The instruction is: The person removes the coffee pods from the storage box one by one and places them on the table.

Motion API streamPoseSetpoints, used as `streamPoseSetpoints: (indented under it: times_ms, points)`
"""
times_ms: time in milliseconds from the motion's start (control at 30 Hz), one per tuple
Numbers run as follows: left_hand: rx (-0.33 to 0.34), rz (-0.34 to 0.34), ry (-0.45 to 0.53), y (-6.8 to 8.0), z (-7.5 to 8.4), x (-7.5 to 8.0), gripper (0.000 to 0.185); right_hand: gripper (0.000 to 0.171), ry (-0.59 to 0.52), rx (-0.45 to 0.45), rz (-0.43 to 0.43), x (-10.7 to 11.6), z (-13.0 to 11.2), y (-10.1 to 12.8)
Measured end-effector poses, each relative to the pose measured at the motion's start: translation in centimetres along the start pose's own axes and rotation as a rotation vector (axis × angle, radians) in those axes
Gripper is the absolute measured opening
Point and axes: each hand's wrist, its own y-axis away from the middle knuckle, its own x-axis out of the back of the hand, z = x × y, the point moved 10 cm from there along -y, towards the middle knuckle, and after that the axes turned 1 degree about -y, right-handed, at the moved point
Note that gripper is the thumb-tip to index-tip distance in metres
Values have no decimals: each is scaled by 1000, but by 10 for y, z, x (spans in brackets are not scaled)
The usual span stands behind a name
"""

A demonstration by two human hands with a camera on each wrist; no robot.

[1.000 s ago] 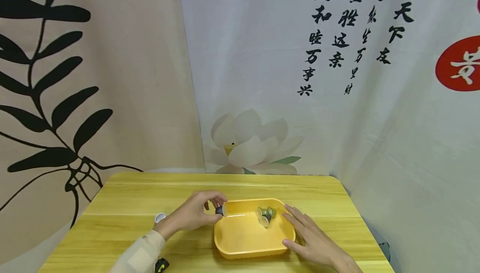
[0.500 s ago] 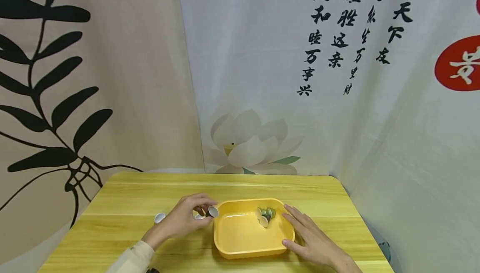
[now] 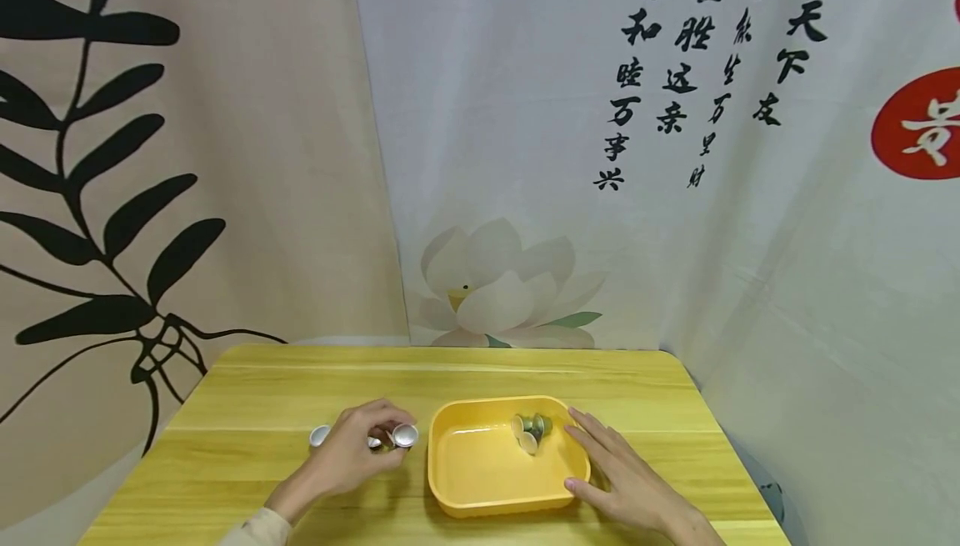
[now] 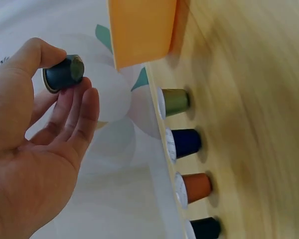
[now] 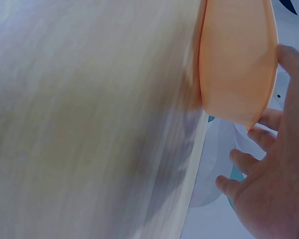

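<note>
My left hand (image 3: 341,450) is just left of a yellow tray (image 3: 480,500). It pinches a dark coffee capsule (image 4: 65,73) between thumb and fingertips, the silvery lid turned up towards the head camera. Under and beside this hand, a row of capsules stands on the table: a green capsule (image 4: 175,102), a blue capsule (image 4: 187,142), an orange capsule (image 4: 197,187) and a black capsule (image 4: 206,228). From the head, the hand hides most of them. My right hand (image 3: 626,479) rests with extended fingers along the tray's right rim.
Inside the tray, several greenish capsules (image 3: 529,443) lie together towards the right. The wooden table (image 3: 262,413) ends at a back edge against a hanging printed cloth (image 3: 525,154).
My left hand has moved left, away from the tray's left rim, still pinching the capsule, whose lid has tilted up into view. My right hand stays in place at the tray.
</note>
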Motion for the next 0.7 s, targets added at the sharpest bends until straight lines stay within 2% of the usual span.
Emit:
streamPoseSetpoints:
  times_ms: [300, 567, 700]
  points:
    - [48, 31, -76, 13, -12, -5, 32, 73, -6, 4, 6, 0, 0, 1]
    - [168, 36, -137, 18, -24, -8, 30, 73, -7, -7, 1, 0, 1, 1]
    - [192, 45, -179, 21, -29, -12, 30, 74, -7, -11, -1, 0, 0, 1]
